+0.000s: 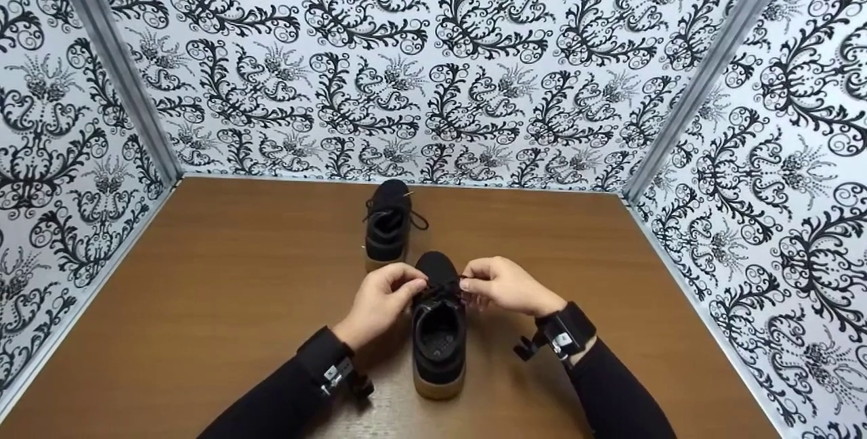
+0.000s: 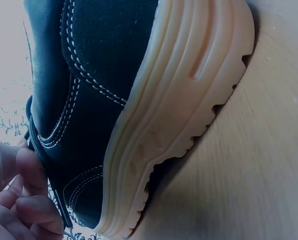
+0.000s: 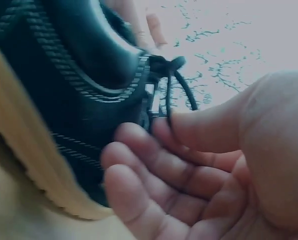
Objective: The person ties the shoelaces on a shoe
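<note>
A black shoe (image 1: 439,366) with a tan sole and light stitching stands upright on the table, its toe pointing away from me. From the left, my left hand (image 1: 379,300) has thumb and index finger at the laces; in the left wrist view, the dark shoelace (image 2: 43,155) runs by those fingertips. My right hand (image 1: 506,288) pinches a loop of the lace between thumb and index finger on the right side. A small knot (image 3: 176,64) shows over the tongue in the right wrist view, and the other right fingers curl loosely beside the shoe.
Another black shoe (image 1: 387,242) with laces stands farther back, slightly left, on the brown wooden table (image 1: 237,276). Patterned black-and-white walls (image 1: 379,87) with grey corner posts enclose the table's back and sides. Both wrists wear black camera bands (image 1: 567,330).
</note>
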{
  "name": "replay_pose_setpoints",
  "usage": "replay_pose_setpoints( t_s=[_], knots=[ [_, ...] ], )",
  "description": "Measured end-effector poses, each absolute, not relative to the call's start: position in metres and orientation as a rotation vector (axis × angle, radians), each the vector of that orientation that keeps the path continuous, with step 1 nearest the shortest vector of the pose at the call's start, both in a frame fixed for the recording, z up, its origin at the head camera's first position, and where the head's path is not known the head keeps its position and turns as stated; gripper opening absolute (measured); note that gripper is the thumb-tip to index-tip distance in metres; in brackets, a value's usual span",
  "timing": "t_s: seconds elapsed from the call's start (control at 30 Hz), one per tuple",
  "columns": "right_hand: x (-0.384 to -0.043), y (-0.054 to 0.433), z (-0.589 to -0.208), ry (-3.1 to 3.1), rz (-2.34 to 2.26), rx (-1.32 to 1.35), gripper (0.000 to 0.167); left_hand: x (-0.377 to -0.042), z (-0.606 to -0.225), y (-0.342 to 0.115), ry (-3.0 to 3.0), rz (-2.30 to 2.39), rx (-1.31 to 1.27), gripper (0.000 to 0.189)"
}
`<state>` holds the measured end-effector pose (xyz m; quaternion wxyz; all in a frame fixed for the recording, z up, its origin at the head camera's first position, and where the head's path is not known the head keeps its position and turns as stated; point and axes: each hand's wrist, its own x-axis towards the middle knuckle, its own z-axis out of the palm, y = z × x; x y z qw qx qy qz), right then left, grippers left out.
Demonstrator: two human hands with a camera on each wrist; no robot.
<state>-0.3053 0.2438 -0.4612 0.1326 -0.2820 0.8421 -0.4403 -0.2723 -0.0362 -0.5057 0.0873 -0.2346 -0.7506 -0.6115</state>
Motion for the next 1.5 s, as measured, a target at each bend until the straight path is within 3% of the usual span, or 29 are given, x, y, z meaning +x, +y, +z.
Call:
replay_pose_setpoints(
  t_s=[0.57,1.27,1.5],
  knots=[
    [-0.3001,0.2441,-0.4677,2.224,-1.603,-0.69,0.022,-0.2754,-0.5063,-0.0404,-2.193,-2.0,-0.672,0.009],
    [-0.2984,0.2404,-0.4695,2.276,-1.547,-0.77,0.013,-0.2736,-0.5052,-0.0403,-2.267,-1.881,-0.73,0.011],
    [-0.2969,0.2393,-0.4688,2.239,-1.523,-0.739,0.019,-0.273,-0.5064,-0.0394,-2.253,-1.827,-0.786,0.011]
  ],
)
